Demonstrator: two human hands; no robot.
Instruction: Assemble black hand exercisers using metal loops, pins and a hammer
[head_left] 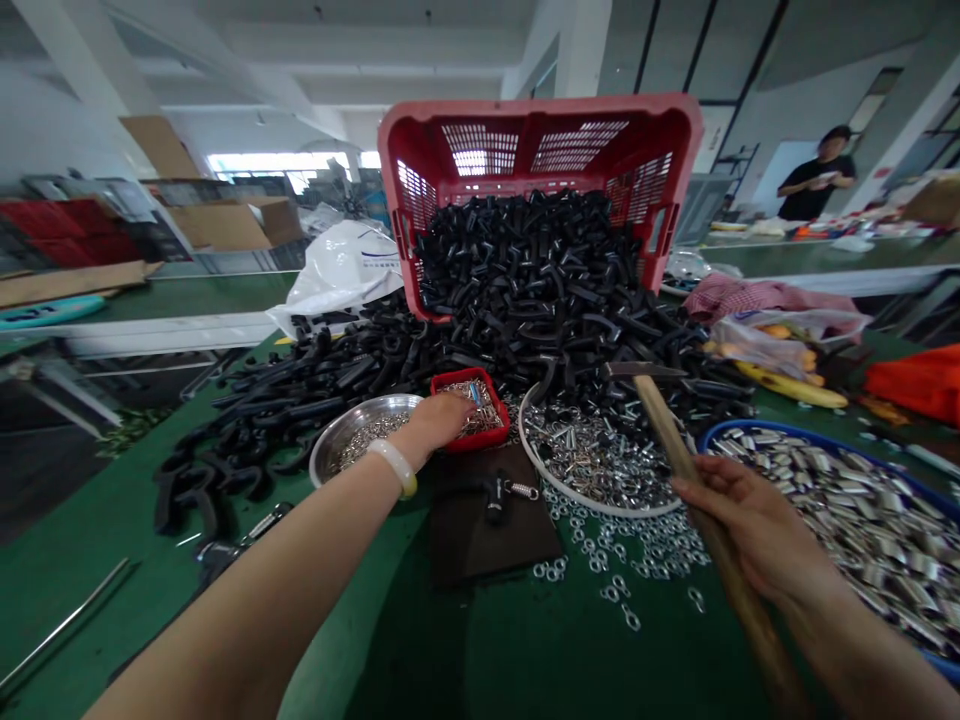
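Note:
My left hand [444, 418] reaches over the left side of a small red tray [491, 437] of small metal pins. Its fingertips are among the pins, closed together; what they hold is too small to name. My right hand [739, 510] is wrapped round the wooden handle of a hammer [664, 420], whose head points away, over the right part of a round white tray of bolts and rings [600, 450]. Between the hands, a black handle part with a spring [495, 497] lies on a dark square pad [480, 550].
A tipped red crate [540, 108] spills black handles [525, 280] over the table's back. A steel bowl [322, 455] sits left, a blue tray of metal sleeves [885, 530] right. Loose rings [622, 545] lie in front. A person [817, 180] stands far back right.

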